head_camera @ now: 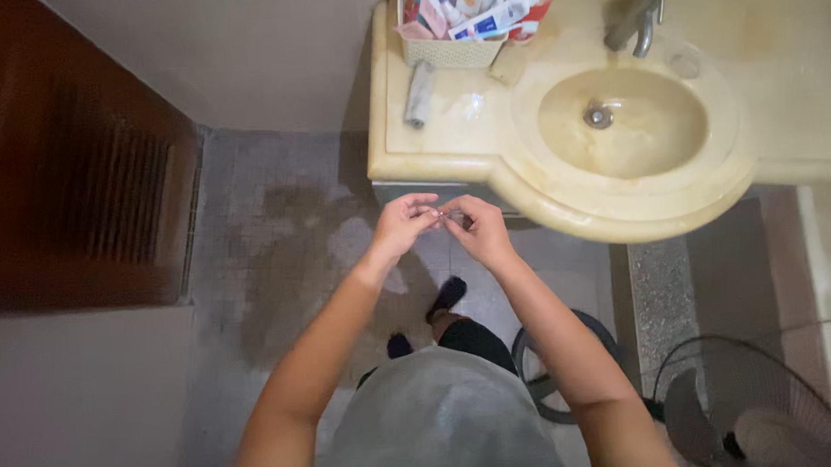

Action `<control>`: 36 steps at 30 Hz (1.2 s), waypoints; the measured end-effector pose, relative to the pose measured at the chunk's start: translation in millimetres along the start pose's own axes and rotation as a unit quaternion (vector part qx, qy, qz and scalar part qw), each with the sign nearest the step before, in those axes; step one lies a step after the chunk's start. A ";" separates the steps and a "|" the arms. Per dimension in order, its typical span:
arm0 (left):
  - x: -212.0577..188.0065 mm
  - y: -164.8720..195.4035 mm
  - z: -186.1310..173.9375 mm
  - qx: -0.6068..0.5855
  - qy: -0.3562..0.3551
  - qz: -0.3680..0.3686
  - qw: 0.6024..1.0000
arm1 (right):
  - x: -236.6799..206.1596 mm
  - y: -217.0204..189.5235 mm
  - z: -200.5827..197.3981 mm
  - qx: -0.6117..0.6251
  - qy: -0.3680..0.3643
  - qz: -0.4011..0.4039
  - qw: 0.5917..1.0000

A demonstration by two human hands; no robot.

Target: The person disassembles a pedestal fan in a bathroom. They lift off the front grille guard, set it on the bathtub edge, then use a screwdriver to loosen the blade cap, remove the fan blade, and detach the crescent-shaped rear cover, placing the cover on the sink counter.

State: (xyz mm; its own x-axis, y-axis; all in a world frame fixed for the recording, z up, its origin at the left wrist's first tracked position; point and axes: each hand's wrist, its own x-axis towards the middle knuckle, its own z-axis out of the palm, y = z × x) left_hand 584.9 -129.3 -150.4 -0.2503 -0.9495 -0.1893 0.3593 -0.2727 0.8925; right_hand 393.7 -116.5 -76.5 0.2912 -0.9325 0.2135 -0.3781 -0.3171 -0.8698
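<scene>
My left hand [401, 227] and my right hand [478, 229] meet in front of me, just below the front edge of a cream sink counter [436, 164]. Both pinch a tiny, thin object [443, 215] between their fingertips; it is too small to tell what it is. The round basin [623, 125] with its metal drain lies to the upper right of my hands, with the tap [638, 18] behind it.
A basket of tubes and toiletries [450, 25] stands on the counter's back left, a rolled tube [420, 93] beside it. A brown louvred door [82, 171] is at left. A floor fan [753, 406] stands at lower right. The tiled floor has wet patches.
</scene>
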 end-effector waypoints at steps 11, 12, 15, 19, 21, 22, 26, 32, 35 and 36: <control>138.1 36.7 2.1 0.049 0.027 0.000 0.998 | 131.0 81.3 -36.3 -0.026 0.006 0.022 0.999; 150.9 38.9 1.0 0.054 0.031 -0.004 0.998 | 144.3 88.5 -39.7 -0.031 0.001 0.023 0.999; 179.0 36.0 -3.5 0.046 0.056 -0.014 0.997 | 164.6 107.0 -40.8 -0.043 -0.015 0.030 0.999; 203.2 29.1 -11.0 0.053 0.046 0.003 0.998 | 185.1 126.1 -37.9 -0.059 -0.022 0.032 0.998; 213.7 27.9 -15.4 0.076 0.045 0.011 0.996 | 193.6 133.9 -35.3 -0.067 -0.022 0.045 0.996; 218.9 28.0 -17.3 0.091 0.042 0.014 0.995 | 197.9 137.5 -33.9 -0.074 -0.023 0.050 0.996; 235.7 29.9 -24.3 0.146 0.046 0.006 0.988 | 213.4 152.6 -28.8 -0.077 -0.027 0.044 0.996; 241.9 29.2 -54.0 0.475 0.044 0.054 0.877 | 230.9 181.9 -16.5 -0.072 0.043 0.152 0.985; 242.7 22.7 -69.1 0.573 0.000 0.046 0.818 | 235.6 196.0 -6.0 -0.103 0.048 0.165 0.980; 241.9 19.8 -72.1 0.584 -0.016 0.036 0.811 | 235.5 199.1 -1.5 -0.104 0.042 0.167 0.980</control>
State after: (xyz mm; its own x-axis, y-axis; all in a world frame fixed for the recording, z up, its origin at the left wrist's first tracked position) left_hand 596.4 -375.5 -208.0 -0.2969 -0.9465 -0.1265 -0.7185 0.1342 0.6825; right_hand 385.7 -399.5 -198.7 0.0510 -0.9984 -0.0248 -0.6138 -0.0117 -0.7893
